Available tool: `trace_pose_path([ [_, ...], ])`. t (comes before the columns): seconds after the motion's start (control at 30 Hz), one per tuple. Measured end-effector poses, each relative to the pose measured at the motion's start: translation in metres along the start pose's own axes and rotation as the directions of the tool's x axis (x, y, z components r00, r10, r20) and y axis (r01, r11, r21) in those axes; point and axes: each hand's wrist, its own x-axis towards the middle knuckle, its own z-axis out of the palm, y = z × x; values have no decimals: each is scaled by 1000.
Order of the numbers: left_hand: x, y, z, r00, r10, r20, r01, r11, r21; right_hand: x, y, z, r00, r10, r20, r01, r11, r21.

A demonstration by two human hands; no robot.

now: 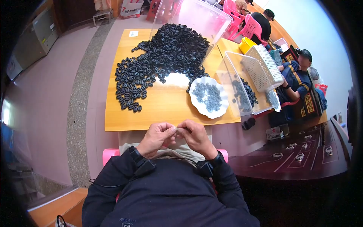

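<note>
My left hand [155, 138] and my right hand [196, 138] meet over my lap, just short of the table's near edge. Thumbs and fingers of both are pinched together at the tips, around something too small to make out. Beyond them on the wooden table [162, 111] lies a big heap of small black oval pieces with holes [177, 43]. Its left part thins to a loose spread [130, 85]. To the right of the heap, a white scalloped plate [224, 104] carries many tiny grey, translucent-looking bits [207, 96].
A large clear bin [211, 20] stands tilted behind the heap. Right of the plate, another clear bin [230, 68] has black pieces [249, 92] in it, beside a white perforated basket [264, 64]. Past a yellow bowl [246, 45] are pink chairs [249, 28]. A person [298, 81] sits at right.
</note>
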Motion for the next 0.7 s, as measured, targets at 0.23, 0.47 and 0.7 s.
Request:
trace_pose_path([
  [0.23, -3, 7, 3, 1000, -20, 4, 20, 999, -29, 0, -3, 2, 992, 127, -16, -122, 979, 164],
  [0.47, -2, 8, 4, 997, 72, -18, -71, 997, 41, 2, -15, 6, 993, 104, -63, -96, 989, 115],
  [0.7, -1, 5, 3, 995, 89, -46, -86, 994, 60, 5, -13, 8, 982, -142, -127, 115, 973, -200],
])
